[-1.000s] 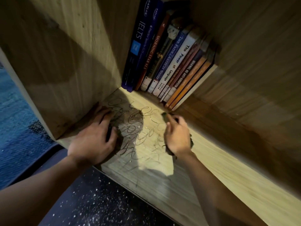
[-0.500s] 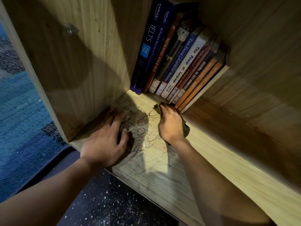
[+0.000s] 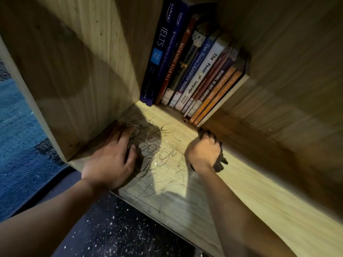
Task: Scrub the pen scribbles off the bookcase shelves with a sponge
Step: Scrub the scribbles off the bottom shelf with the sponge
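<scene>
- Because the shelf board (image 3: 250, 191) is the one fixed surface here, every place below is given against it.
- Left of the shelf board and lower, a blue patterned carpet (image 3: 16, 138) shows, and beside it a dark speckled surface (image 3: 115, 236) runs under the board's front edge.
- The bookcase's side panel (image 3: 78, 75) rises from the board's left end, closing the corner.
- The left hand (image 3: 111, 160) lies flat on the board near that corner, fingers extended and spread and holding nothing; by my reading it is there to brace the person while the other arm works.
- The pen scribbles (image 3: 163, 145) loop across the board from under the left hand's fingertips toward its middle, with fainter strokes trailing to the front edge; they look largely intact, so I judge the scrubbing far from done.
- Small pale flecks sit among the loops in the lit patch; whether they are moisture or crumbs I cannot tell.
- A row of books (image 3: 193, 71) stands at the back of the board, leaning left, clear of the marks.
- The right hand (image 3: 203, 152) is curled tight around a dark sponge (image 3: 219, 160), pressing it on the board just in front of the rightmost books, beside the scribbles and not on the densest loops.
- To clear them, the sponge would likely need to travel left along the board.
</scene>
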`<state>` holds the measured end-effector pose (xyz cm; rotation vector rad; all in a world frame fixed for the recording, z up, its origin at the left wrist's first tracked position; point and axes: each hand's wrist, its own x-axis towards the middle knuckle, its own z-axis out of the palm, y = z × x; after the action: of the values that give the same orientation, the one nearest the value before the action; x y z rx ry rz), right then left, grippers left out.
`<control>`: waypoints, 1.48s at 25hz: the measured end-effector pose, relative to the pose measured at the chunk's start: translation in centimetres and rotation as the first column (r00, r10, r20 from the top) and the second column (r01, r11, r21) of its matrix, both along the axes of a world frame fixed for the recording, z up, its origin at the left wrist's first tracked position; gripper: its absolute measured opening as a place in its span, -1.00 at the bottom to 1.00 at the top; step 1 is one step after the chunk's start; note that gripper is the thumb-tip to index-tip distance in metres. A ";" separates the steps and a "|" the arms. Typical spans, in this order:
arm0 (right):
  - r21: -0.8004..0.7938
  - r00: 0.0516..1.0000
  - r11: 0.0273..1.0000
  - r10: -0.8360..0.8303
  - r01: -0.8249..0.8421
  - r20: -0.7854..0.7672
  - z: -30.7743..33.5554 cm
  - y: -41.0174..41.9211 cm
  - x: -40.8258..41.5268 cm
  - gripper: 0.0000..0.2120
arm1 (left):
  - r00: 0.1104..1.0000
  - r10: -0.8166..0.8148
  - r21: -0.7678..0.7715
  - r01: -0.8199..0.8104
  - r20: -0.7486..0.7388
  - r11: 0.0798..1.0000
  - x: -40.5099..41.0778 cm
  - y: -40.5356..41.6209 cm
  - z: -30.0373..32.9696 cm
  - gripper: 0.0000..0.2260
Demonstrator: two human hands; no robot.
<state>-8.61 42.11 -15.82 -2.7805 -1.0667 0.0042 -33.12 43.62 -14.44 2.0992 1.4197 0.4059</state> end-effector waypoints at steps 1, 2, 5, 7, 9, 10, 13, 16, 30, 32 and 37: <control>-0.045 0.999 0.998 -0.037 0.035 -0.039 0.3 1.3 -1.3 -0.48 | 1.000 0.000 0.000 0.000 0.003 1.000 0.0 -0.1 0.0 -0.50; -0.073 0.997 0.997 -0.037 0.033 -0.060 0.5 2.3 -2.3 -0.45 | 1.000 0.001 0.003 -0.001 0.010 1.000 0.0 -0.1 -0.1 -0.51; -0.147 0.997 0.986 0.073 -0.074 -0.013 0.9 2.7 -2.1 -0.50 | 1.000 0.007 0.029 -0.007 0.004 1.000 0.1 0.2 -0.5 -0.50; -0.143 0.984 0.975 0.175 -0.168 0.033 1.0 1.5 -1.0 -0.59 | 1.000 0.001 0.007 -0.001 -0.002 1.000 0.0 0.2 -0.6 -0.49; -0.052 0.954 0.955 0.294 -0.291 0.054 0.5 0.6 -1.0 -0.63 | 1.000 -0.010 -0.010 0.009 -0.018 1.000 0.0 0.1 -0.3 -0.48; -0.005 0.942 0.943 0.334 -0.334 0.045 0.2 0.8 -1.1 -0.62 | 1.000 -0.015 -0.016 0.015 -0.022 1.000 0.0 0.0 -0.3 -0.48; 0.045 0.941 0.941 0.335 -0.337 0.034 0.5 1.8 -1.5 -0.56 | 1.000 -0.010 0.009 0.010 0.003 1.000 0.2 0.2 -0.4 -0.48; 0.029 0.953 0.952 0.304 -0.304 0.002 0.9 2.8 -2.9 -0.43 | 1.000 -0.004 0.022 0.004 0.000 1.000 0.1 0.2 -0.6 -0.49; 0.378 0.979 0.912 0.196 -0.160 -0.058 -0.4 4.1 -1.5 -0.77 | 1.000 0.009 0.006 -0.009 -0.017 1.000 0.3 -0.1 0.2 -0.51; 0.299 0.969 0.930 0.242 -0.215 -0.056 0.0 4.4 -2.1 -0.72 | 1.000 0.016 0.005 -0.016 -0.021 1.000 0.2 0.0 0.0 -0.51; 0.288 0.736 0.723 0.672 -0.628 -0.081 0.4 -1.5 -1.7 -0.66 | 1.000 0.005 -0.007 -0.005 -0.012 1.000 0.0 0.1 0.1 -0.50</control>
<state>-10.29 40.59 -15.43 -2.0019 -1.7978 0.1947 -33.14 43.67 -14.32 2.0967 1.4311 0.3908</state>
